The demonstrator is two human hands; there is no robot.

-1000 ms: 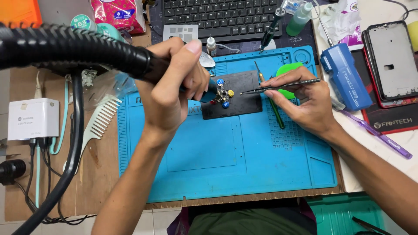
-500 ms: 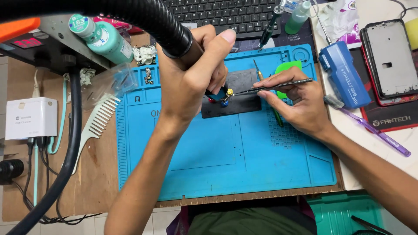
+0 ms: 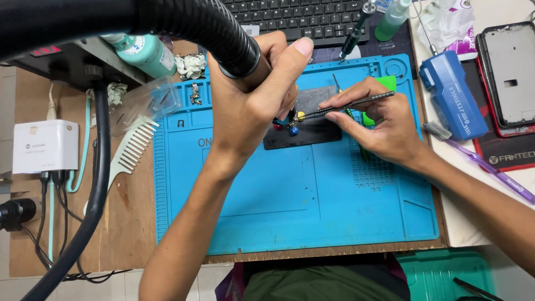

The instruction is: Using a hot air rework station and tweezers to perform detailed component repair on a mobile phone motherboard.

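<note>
My left hand [image 3: 245,106] fingers wrap the black ribbed hot-air hose handle [image 3: 231,47]; right hand [image 3: 384,120] fingers pinch slim black tweezers [image 3: 348,104] over the dark holder plate [image 3: 315,120] on the blue silicone mat [image 3: 290,195].

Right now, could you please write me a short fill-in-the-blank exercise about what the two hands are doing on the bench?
1. The left hand grips a tool fed by a thick ____ hose.
2. The right hand holds thin tweezers over a dark plate lying on the ____ mat.
3. A white ____ lies at the mat's left edge.
4. Beyond the mat sits a black ____.

Missing words: black; blue; comb; keyboard
</note>
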